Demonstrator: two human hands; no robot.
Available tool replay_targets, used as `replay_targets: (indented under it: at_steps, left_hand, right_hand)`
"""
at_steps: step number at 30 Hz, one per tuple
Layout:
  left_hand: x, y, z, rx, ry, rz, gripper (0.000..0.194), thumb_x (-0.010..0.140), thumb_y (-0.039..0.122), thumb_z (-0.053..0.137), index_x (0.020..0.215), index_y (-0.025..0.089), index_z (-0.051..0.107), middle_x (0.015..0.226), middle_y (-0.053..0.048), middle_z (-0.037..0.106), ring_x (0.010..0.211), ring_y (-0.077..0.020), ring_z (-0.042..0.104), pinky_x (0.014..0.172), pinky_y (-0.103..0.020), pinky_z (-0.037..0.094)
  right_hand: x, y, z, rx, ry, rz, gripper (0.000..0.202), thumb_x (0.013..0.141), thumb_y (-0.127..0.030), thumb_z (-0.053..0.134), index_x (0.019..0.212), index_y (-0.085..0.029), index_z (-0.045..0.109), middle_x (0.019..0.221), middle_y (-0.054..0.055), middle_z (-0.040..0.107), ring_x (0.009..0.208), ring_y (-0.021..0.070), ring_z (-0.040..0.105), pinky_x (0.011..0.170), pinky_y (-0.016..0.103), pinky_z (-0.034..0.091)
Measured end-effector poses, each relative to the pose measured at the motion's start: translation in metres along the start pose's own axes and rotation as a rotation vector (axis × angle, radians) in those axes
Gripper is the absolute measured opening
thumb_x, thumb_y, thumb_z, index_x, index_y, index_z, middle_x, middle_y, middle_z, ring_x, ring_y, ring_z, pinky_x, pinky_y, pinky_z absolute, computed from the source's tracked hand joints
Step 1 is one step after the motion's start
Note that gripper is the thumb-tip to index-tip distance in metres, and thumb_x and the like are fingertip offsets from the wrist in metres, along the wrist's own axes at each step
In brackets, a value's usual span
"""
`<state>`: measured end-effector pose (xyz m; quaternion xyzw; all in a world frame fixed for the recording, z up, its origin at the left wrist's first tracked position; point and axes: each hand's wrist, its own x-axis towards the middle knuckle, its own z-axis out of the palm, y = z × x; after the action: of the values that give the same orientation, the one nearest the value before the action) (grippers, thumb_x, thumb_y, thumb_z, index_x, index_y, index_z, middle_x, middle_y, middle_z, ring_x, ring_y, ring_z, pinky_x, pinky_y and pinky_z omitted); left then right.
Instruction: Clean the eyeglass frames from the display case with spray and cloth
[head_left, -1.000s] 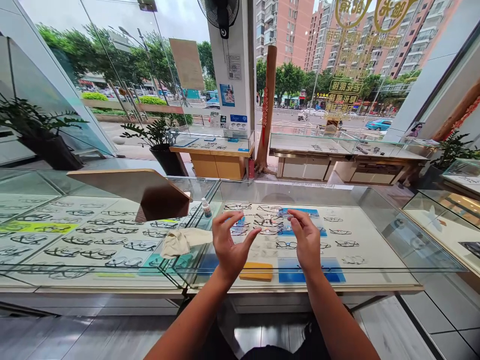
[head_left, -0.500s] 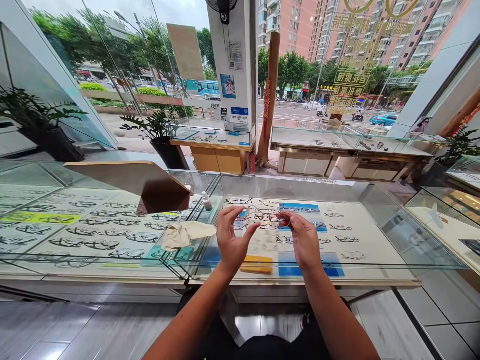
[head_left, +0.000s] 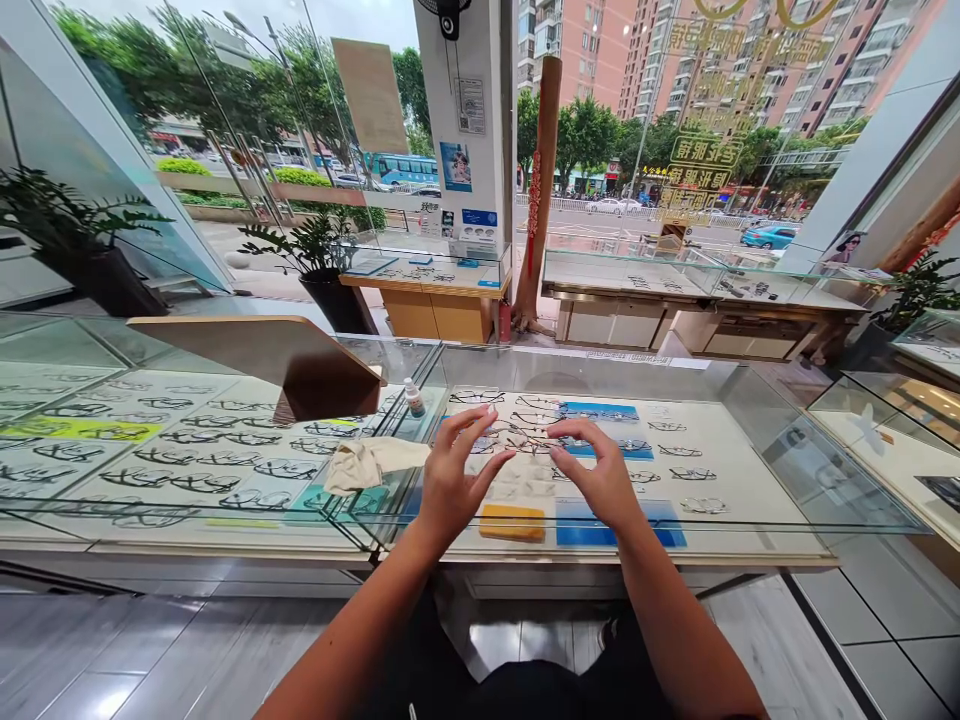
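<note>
My left hand (head_left: 456, 475) is raised over the glass counter, thumb and fingers apart in a C shape. Opposite it, my right hand (head_left: 600, 475) curves inward, with a gap between thumb and forefinger. A pair of thin dark-rimmed eyeglasses (head_left: 527, 440) shows between the two hands, close to the right fingertips. Whether those fingertips touch it is hard to tell, as more frames show through the glass behind. Left of my left hand, a cream cloth (head_left: 356, 468) lies bunched on the counter, with a small spray bottle (head_left: 413, 398) behind it.
The glass display case (head_left: 757, 490) holds rows of eyeglasses, blue mats (head_left: 619, 525) and a yellow-orange case (head_left: 512, 523). A tilted mirror-like board (head_left: 247, 350) stands on the left counter. Beyond are another wooden cabinet (head_left: 424, 315), potted plants (head_left: 322, 265) and large windows.
My right hand's thumb and forefinger have parted from their pinch on dark-rimmed eyeglasses. My left hand has shifted slightly left and down, its fingers still apart.
</note>
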<state>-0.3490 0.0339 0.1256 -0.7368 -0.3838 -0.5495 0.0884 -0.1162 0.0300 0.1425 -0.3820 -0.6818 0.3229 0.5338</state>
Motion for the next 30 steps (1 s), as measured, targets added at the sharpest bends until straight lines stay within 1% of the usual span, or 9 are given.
replay_targets:
  at_steps: [4,8,15,18,21,24,27,28,30]
  left_hand:
    - [-0.001,0.004,-0.006,0.074,-0.071,0.088,0.058,0.093,0.027,0.077,0.147,0.029,0.055,0.135,-0.011,0.063,0.129,-0.0291,0.065,0.109,-0.046,0.056]
    - [-0.002,0.010,-0.012,0.060,-0.121,0.066,0.054,0.095,0.028,0.076,0.146,0.030,0.057,0.131,-0.010,0.065,0.123,-0.0276,0.068,0.105,-0.044,0.059]
    - [-0.004,0.017,-0.013,-0.222,-0.126,-0.126,0.048,0.094,0.024,0.075,0.141,0.030,0.062,0.125,-0.008,0.063,0.116,-0.0228,0.068,0.096,-0.039,0.064]
    - [-0.006,0.014,-0.010,-0.319,-0.152,-0.203,0.048,0.096,0.026,0.074,0.142,0.031,0.062,0.128,-0.008,0.060,0.116,-0.0234,0.068,0.095,-0.041,0.065]
    - [-0.009,0.013,-0.006,-0.372,-0.198,-0.253,0.051,0.098,0.028,0.070,0.147,0.031,0.057,0.136,-0.010,0.057,0.114,-0.0224,0.070,0.098,-0.043,0.063]
    - [-0.016,0.018,-0.002,-0.252,-0.062,-0.319,0.059,0.094,0.033,0.075,0.149,0.027,0.052,0.136,-0.012,0.057,0.112,-0.0226,0.068,0.100,-0.044,0.059]
    - [-0.028,0.026,0.006,-0.119,0.075,-0.426,0.028,0.093,0.037,0.075,0.117,0.022,0.071,0.098,-0.004,0.062,0.089,-0.0185,0.061,0.085,-0.036,0.055]
    - [-0.032,0.028,0.010,-0.146,0.044,-0.476,0.019,0.094,0.039,0.073,0.104,0.022,0.074,0.085,-0.001,0.058,0.079,-0.0168,0.057,0.077,-0.033,0.052]
    - [-0.039,0.032,0.017,-0.297,-0.068,-0.609,0.022,0.094,0.043,0.072,0.092,0.022,0.078,0.070,0.001,0.051,0.067,-0.0148,0.050,0.067,-0.030,0.045]
  right_hand:
    - [0.003,-0.007,0.005,-0.135,-0.081,-0.132,0.007,0.096,-0.031,0.071,0.099,-0.027,0.077,0.111,0.005,0.077,0.112,0.0258,0.066,0.104,0.044,0.045]
    - [0.006,-0.005,0.007,-0.169,-0.132,-0.138,0.009,0.098,-0.030,0.069,0.094,-0.026,0.076,0.111,0.006,0.076,0.109,0.0259,0.065,0.102,0.045,0.044]
    - [0.007,0.001,0.008,0.022,-0.248,0.017,0.016,0.099,-0.038,0.068,0.093,-0.025,0.074,0.120,0.007,0.076,0.119,0.0264,0.066,0.107,0.043,0.046]
    - [0.006,0.007,0.012,0.109,-0.276,0.129,0.019,0.097,-0.042,0.070,0.093,-0.023,0.074,0.114,0.006,0.078,0.112,0.0258,0.069,0.102,0.040,0.050]
    - [0.005,0.015,0.016,0.152,-0.237,0.192,0.022,0.092,-0.044,0.074,0.092,-0.022,0.075,0.104,0.006,0.079,0.100,0.0245,0.071,0.094,0.038,0.053]
    - [0.003,0.021,0.022,0.142,-0.133,0.199,0.024,0.091,-0.045,0.074,0.092,-0.021,0.076,0.102,0.007,0.079,0.097,0.0243,0.071,0.092,0.038,0.054]
    - [-0.002,0.024,0.030,0.043,0.005,0.126,0.022,0.094,-0.042,0.070,0.092,-0.021,0.076,0.104,0.008,0.080,0.100,0.0252,0.071,0.095,0.041,0.053]
    - [-0.004,0.024,0.034,0.002,0.048,0.083,0.020,0.095,-0.040,0.069,0.091,-0.022,0.076,0.104,0.007,0.080,0.102,0.0256,0.072,0.097,0.042,0.052]
    - [-0.010,0.025,0.043,-0.090,0.123,-0.030,0.015,0.097,-0.035,0.067,0.092,-0.023,0.075,0.105,0.008,0.080,0.105,0.0260,0.072,0.099,0.044,0.052]
